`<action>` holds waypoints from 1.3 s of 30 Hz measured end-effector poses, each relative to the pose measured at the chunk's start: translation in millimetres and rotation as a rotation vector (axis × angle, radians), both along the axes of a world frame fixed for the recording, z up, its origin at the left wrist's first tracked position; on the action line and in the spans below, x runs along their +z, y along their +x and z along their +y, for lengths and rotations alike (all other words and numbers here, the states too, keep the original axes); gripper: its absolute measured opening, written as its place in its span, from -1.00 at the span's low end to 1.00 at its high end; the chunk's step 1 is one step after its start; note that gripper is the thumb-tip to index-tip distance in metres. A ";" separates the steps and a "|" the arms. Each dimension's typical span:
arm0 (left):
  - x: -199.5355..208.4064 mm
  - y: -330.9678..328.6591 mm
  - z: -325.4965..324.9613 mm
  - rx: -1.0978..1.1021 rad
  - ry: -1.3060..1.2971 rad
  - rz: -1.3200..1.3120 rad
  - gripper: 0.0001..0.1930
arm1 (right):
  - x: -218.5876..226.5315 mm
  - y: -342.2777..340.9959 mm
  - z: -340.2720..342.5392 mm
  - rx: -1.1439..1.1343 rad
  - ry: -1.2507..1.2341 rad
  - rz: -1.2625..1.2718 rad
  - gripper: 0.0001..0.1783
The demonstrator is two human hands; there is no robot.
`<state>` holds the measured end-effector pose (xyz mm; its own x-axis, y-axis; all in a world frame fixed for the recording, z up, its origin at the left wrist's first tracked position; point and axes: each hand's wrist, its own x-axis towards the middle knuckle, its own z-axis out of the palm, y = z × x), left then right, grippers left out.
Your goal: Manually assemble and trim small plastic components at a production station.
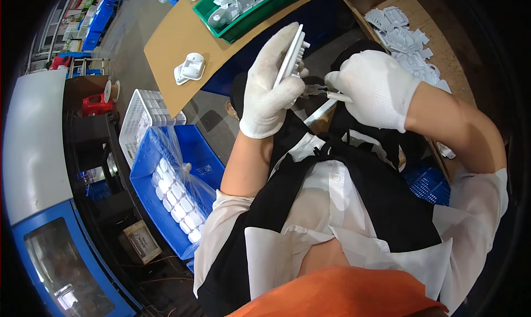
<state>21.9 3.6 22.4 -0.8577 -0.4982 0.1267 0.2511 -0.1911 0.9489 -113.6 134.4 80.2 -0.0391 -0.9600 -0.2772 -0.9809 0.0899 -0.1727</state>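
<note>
My left hand (264, 93), in a white knit glove, is closed around a white moulded plastic part (290, 58). The part is held on edge, its smooth side toward my palm and short pegs sticking out on the right. Just to the right, my gloved right hand (379, 87) is closed on a small hand tool with a pale handle (338, 97). Its thin metallic end points toward the left hand and looks like plier jaws, though the fingers hide most of it. The tool's tip and the plastic part appear apart.
A tan table (166, 57) carries a green bin (221, 32) of white parts and a loose white housing (191, 68). More white parts (406, 40) lie in a box at right. A blue crate (191, 143) with rows of white pieces and a white basket (133, 115) stand left, by a machine (38, 145).
</note>
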 end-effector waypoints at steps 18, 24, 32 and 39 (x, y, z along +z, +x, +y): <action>-106.5 7.0 -70.3 0.063 0.983 0.089 -0.34 | -100.4 -34.8 45.4 -0.821 0.147 -2.176 -0.48; -125.1 20.3 -132.2 0.483 1.002 0.069 -0.46 | -110.8 -27.6 65.3 -0.818 0.062 -2.602 -0.10; -117.7 9.5 -189.3 0.584 0.842 0.054 -0.57 | -120.3 -25.1 68.8 -0.610 -0.011 -2.505 -0.04; -107.5 -81.9 -263.2 0.261 0.625 0.176 -0.27 | -112.5 -30.8 62.2 -0.919 -0.060 -2.421 -0.29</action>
<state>-60.0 -259.5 -85.1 -0.6932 -0.7099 -0.1245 0.5030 -0.6003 0.6218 -144.3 196.6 -32.3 -0.0524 -0.9030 -0.4264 0.9368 0.1035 -0.3343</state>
